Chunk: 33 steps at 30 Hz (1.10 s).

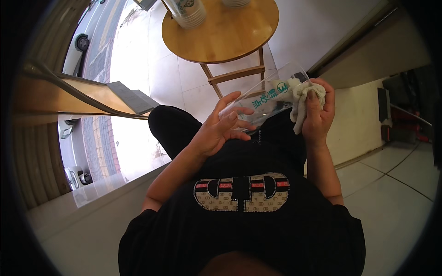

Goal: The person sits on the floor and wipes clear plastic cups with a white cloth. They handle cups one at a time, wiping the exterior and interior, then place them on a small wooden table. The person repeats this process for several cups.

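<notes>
A clear plastic cup (262, 96) with green print lies slantwise between my hands, above my lap. My left hand (224, 126) is around its base end at the lower left, with thumb and fingers loosely spread; some fingers show through the clear wall. At the wider end, my right hand (319, 110) grips a white cloth (305, 100) against the rim, thumb on top. Part of the cloth hangs below that hand, and some white shows through the cup wall. The right fingers behind the cloth are mostly hidden.
Ahead stands a round wooden table (221, 41) on folding legs. It bears a stack of clear cups (190, 13) and a second stack (236, 2) at the picture's top edge. To the left are a wooden panel (86, 95) and a bright street; a pale wall (352, 120) rises to the right.
</notes>
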{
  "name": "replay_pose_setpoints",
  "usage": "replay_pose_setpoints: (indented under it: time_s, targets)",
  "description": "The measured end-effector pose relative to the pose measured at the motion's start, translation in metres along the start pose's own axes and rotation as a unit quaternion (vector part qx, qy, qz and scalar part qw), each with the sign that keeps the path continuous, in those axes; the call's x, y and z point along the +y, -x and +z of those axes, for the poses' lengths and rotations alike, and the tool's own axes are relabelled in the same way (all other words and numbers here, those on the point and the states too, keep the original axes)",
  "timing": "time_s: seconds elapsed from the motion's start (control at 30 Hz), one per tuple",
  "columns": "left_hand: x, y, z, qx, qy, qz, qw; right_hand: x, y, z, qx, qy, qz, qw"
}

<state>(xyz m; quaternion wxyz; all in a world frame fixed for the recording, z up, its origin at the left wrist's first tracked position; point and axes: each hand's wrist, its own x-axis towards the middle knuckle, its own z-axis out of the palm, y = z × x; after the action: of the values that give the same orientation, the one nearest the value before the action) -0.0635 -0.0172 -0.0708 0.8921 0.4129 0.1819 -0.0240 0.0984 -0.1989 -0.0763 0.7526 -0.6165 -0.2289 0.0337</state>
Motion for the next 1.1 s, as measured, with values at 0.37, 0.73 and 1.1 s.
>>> replay_pose_setpoints:
  time_s: [0.37,0.73,1.1]
  targets:
    - [0.007,0.000,0.008,0.028,-0.214,0.156,0.964,-0.004,-0.022,-0.016,0.058,-0.232,0.147,0.960]
    - [0.019,-0.003,0.003,0.010,-0.082,0.133,0.988,-0.050,-0.029,-0.008,0.032,-0.072,0.039,0.996]
    - [0.033,-0.011,-0.010,0.130,-0.133,0.186,0.965,-0.031,0.009,-0.019,-0.444,0.029,0.161,0.881]
